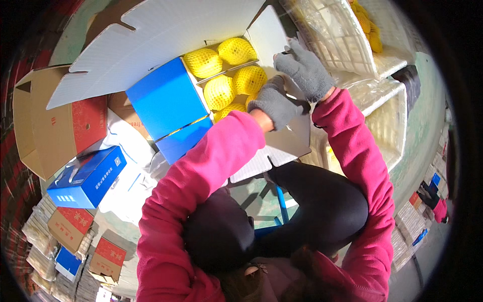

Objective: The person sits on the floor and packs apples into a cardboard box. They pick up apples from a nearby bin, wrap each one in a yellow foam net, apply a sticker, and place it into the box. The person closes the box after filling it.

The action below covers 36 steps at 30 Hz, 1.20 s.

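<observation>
In the head view, my left hand (274, 101), in a grey fingerless glove, lies at the right side of an open cardboard box (158, 26) with a white inside. Its fingertips are hidden. My right hand (302, 68), gloved alike, is just above and right of it, at the box's white end flap (268, 36); whether it grips anything cannot be told. Round items in yellow foam nets (219, 92) sit in the box's divided space, beside the left hand. Blue carton panels (168, 100) cover the box's left part.
Foam crates (400, 124) with clear plastic film stand at the right. At the left are an open brown and red carton (56, 117), a blue box with a handle (90, 177) and white sacking (126, 188). More cartons (107, 260) lie lower left. Another person (439, 209) is far right.
</observation>
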Available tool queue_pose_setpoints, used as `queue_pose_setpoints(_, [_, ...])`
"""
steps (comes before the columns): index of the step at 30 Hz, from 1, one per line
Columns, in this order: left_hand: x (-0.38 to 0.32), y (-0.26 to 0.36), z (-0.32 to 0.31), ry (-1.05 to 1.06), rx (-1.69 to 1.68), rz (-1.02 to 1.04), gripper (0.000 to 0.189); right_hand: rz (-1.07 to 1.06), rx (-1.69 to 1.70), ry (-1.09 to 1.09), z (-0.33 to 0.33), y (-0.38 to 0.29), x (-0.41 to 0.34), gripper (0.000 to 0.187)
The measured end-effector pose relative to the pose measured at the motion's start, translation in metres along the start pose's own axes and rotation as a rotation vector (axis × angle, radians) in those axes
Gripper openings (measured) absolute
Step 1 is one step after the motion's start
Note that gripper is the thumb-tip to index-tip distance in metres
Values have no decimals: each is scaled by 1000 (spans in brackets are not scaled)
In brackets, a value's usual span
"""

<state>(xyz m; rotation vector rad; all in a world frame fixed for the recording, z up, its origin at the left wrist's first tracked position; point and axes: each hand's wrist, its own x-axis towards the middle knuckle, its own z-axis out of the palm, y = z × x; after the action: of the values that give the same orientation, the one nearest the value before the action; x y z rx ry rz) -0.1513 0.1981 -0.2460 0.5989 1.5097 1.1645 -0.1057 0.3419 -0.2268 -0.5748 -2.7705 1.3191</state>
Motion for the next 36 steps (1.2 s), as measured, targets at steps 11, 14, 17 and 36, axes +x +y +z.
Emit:
queue_pose_setpoints(11, [47, -56, -89, 272, 1091, 368, 42, 311, 184, 152, 12, 10, 5, 34])
queue_pose_setpoints(14, [99, -51, -103, 67, 1471, 236, 49, 288, 234, 179, 10, 6, 3, 31])
queue_pose_setpoints(17, [137, -61, -101, -68, 1695, 83, 55, 276, 220, 212, 10, 6, 2, 29])
queue_pose_setpoints(36, [134, -54, -69, 505, 1219, -440, 73, 270, 194, 242, 14, 18, 2, 27])
